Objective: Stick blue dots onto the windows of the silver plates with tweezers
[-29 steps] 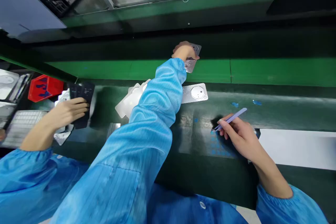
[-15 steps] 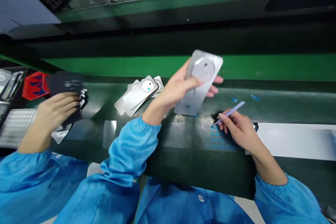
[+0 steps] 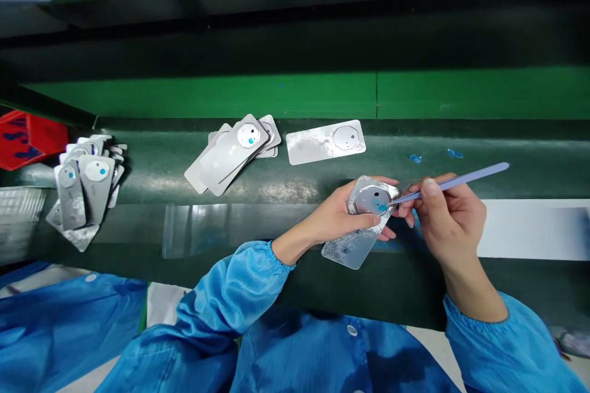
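Lilac tweezers slant to the blue dot on a silver plate.

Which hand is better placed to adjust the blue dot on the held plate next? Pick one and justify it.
Right, I'd judge. The right hand holds the tweezers with their tip at the blue dot, while the left hand is occupied gripping the plate.

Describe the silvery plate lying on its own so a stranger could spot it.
Find the bright green strip running across behind the dark green bench. On the bench, just in front of that strip, near the middle, lies one silvery plate with a round patch at its right end. Unlike the overlapping plates to its left, it touches no other.
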A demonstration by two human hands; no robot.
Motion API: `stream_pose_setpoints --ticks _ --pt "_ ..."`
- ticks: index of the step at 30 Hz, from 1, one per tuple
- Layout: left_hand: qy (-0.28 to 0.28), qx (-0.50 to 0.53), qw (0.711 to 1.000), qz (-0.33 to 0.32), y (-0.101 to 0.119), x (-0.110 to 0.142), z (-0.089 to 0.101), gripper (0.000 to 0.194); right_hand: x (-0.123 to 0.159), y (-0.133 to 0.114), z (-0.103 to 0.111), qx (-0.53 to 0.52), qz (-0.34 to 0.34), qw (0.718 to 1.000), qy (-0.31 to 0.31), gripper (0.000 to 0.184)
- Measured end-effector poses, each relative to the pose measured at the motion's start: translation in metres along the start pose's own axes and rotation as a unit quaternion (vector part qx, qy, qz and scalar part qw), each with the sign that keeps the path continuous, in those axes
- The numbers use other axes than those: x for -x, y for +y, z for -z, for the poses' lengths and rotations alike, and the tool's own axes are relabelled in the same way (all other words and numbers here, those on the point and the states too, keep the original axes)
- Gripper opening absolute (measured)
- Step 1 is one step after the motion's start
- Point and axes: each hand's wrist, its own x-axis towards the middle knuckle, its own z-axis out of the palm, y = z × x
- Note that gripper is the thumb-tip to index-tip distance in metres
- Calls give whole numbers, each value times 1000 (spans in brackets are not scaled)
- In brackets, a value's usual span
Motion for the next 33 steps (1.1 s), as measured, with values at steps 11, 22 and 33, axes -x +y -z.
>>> stream_pose_setpoints --ticks 11,22,33 --pt "-5 -7 1000 13 2 -2 0 73 -2 -3 1 49 -15 999 1 43" --pt "-1 -18 1000 13 1 -1 -1 76 -4 0 2 53 9 999 0 37" --pt "-8 -15 1000 1 2 0 -2 73 -2 -1 1 51 10 999 8 32"
